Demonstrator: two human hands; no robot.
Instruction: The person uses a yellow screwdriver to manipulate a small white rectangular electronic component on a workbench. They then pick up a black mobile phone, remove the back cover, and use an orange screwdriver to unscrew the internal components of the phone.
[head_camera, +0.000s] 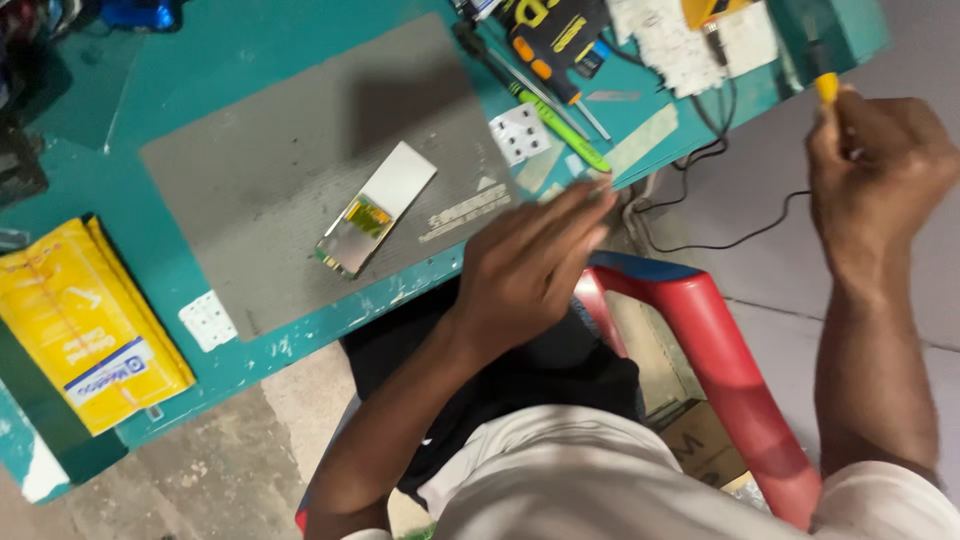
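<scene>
Bench work sits at a tool-fetching stage, as we judge it. The right hand (880, 165), at the upper right of the frame, is closed in a fist around a yellow tool (828, 88). Only the handle's tip shows above the knuckles, so we cannot tell what kind of tool it is. The hand holds it out past the table's (60, 140) right edge, over the floor.

The left hand (530, 262) is at mid-frame, blurred, with its fingers stretched out flat and nothing between them. The fingertips lie at the table's near edge, just beside the tip of a green driver (560, 128) that runs up toward the top of the frame. Whether they touch it we cannot tell.

The panel (375, 208), a slim rectangle, pale at one end and glassy with a yellow patch at the other, lies untouched on the grey mat (250, 150), left of the left hand and well apart from the right.

To our eye, any next move on the panel calls for carrying the yellow tool back across the table to the mat and setting the free hand down to steady the piece.

A yellow packet (85, 320) lies at the left edge, and a red stool (720, 340) stands below the table.
</scene>
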